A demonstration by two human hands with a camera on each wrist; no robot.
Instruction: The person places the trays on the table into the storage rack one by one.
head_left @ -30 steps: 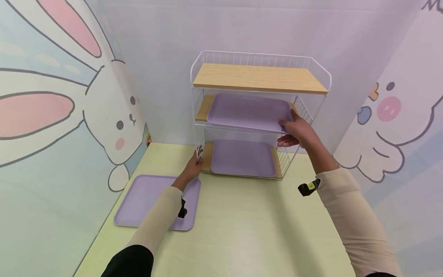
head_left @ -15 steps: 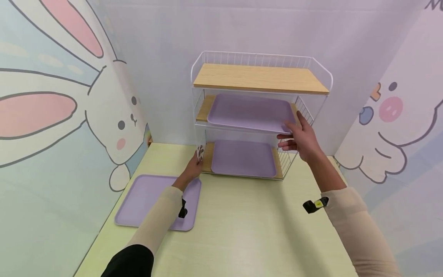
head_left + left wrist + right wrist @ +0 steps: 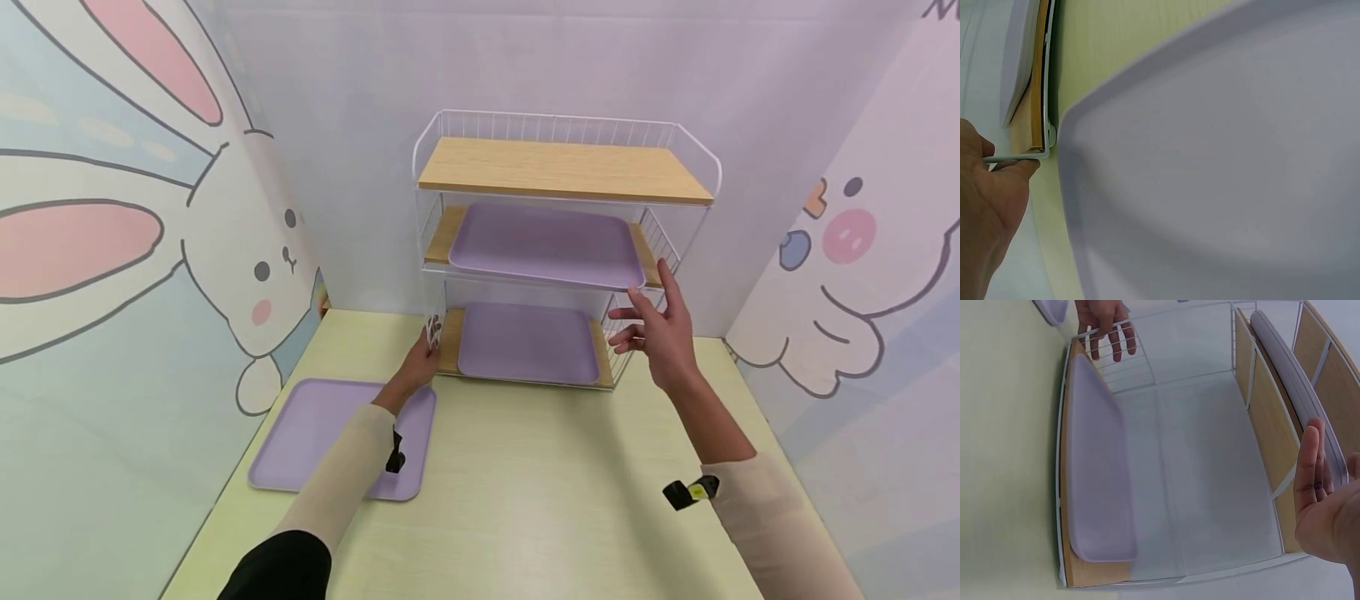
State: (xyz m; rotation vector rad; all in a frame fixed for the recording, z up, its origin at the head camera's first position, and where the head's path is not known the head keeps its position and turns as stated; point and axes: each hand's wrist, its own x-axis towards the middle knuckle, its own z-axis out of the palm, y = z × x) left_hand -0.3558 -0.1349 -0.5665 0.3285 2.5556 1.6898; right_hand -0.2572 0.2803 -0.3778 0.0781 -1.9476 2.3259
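Middle tray [image 3: 546, 244]: we log it flat on the rack's [image 3: 561, 125] middle shelf, long axis left to right, smooth lilac plastic.
Right hand [image 3: 658, 333]: ours, fingers straight and empty, just right of and below that tray's corner.
Left hand [image 3: 422, 358]: grips the rack's white wire front-left post.
Other trays: one on the bottom board [image 3: 527, 342], one on the table [image 3: 315, 433].

Your pale green bench [image 3: 525, 500] carries a white wire rack [image 3: 562, 250] and a purple tray [image 3: 315, 433] lying flat near its left edge; two more trays sit on the rack's lower shelves.
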